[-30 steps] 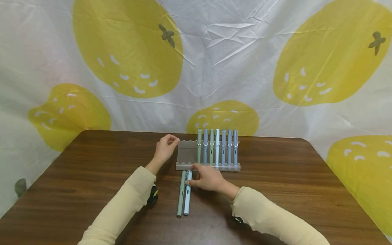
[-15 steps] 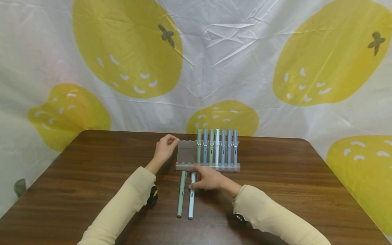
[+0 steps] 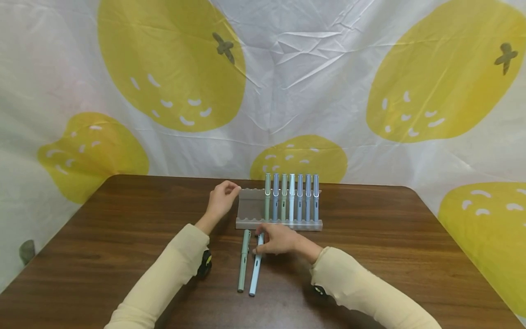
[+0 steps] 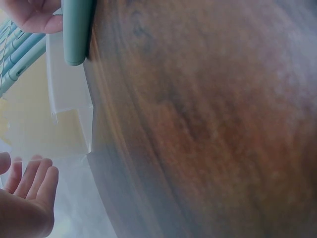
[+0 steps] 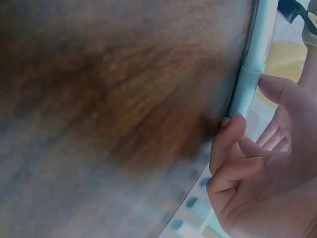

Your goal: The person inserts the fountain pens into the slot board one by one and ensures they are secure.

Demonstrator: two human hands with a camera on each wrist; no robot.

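Note:
A clear pen rack (image 3: 251, 204) stands mid-table, with several capped pens (image 3: 283, 201) in green, blue and pale blue upright across its middle and right. My left hand (image 3: 222, 199) pinches the rack's upper left corner; the left wrist view shows its fingertips at the rack edge. In front of the rack, my right hand (image 3: 279, 238) grips a pale blue pen (image 3: 255, 274) near its upper end, thumb on one side and fingers on the other in the right wrist view. A green pen (image 3: 243, 269) lies just left of it on the table, untouched.
The dark wooden table (image 3: 370, 256) reaches back to a white curtain (image 3: 296, 105) printed with large yellow fruit. On the rack's left side several slots hold no pen.
The pale blue pen has moved right, away from the green pen, and toward me, and its lower end now slants left. My right hand shifted slightly with it; the left hand stayed put.

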